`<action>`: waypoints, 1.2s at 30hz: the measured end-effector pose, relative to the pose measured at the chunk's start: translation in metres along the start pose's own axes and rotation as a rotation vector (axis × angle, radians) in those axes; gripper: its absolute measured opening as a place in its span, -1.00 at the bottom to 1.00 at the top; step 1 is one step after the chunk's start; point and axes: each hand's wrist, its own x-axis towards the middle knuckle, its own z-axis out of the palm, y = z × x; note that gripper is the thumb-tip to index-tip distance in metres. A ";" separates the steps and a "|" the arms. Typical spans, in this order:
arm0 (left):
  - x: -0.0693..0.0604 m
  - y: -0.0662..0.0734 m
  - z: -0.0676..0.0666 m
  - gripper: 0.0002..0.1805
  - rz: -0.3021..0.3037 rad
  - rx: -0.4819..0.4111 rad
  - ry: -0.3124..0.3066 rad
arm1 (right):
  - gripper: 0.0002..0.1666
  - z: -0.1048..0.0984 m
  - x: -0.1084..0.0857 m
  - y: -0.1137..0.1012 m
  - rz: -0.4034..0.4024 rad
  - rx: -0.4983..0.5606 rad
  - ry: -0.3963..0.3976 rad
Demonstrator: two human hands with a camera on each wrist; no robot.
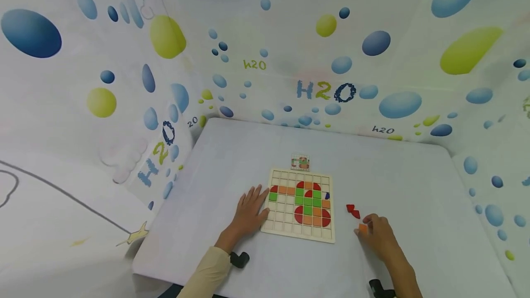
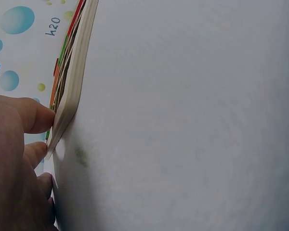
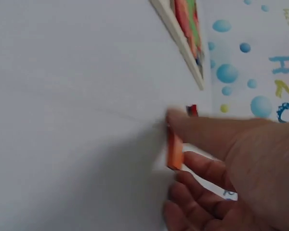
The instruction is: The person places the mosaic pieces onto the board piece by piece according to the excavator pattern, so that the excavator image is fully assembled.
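Note:
A square wooden grid board (image 1: 283, 220) lies on the table, with red, orange, green and blue pieces set in its cells. My left hand (image 1: 248, 210) lies flat at its left edge, fingers spread. Its thumb and fingertips touch the board's side (image 2: 70, 96) in the left wrist view. To the right of the board, my right hand (image 1: 380, 236) pinches an orange tile (image 3: 175, 153) between thumb and finger, just above or on the table. Two loose red pieces (image 1: 350, 208) lie close together beyond that hand, beside the board.
A small picture card (image 1: 300, 162) with a coloured pattern lies behind the board. The white table (image 1: 232, 160) meets a white backdrop (image 1: 290, 40) printed with blue and green drops at its back and sides.

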 end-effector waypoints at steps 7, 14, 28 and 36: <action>0.002 -0.005 0.006 -0.29 0.002 -0.010 0.000 | -0.51 0.006 -0.007 0.002 -0.033 0.016 0.034; 0.000 -0.003 0.003 -0.29 -0.010 -0.011 0.004 | -0.62 0.004 -0.011 0.005 -0.077 0.043 0.024; 0.000 -0.004 0.006 -0.29 -0.011 0.005 0.010 | -0.66 0.033 -0.004 -0.020 -0.055 0.057 0.053; 0.002 -0.003 0.004 -0.29 -0.006 0.008 0.008 | -0.60 0.033 0.001 -0.064 -0.103 0.072 0.095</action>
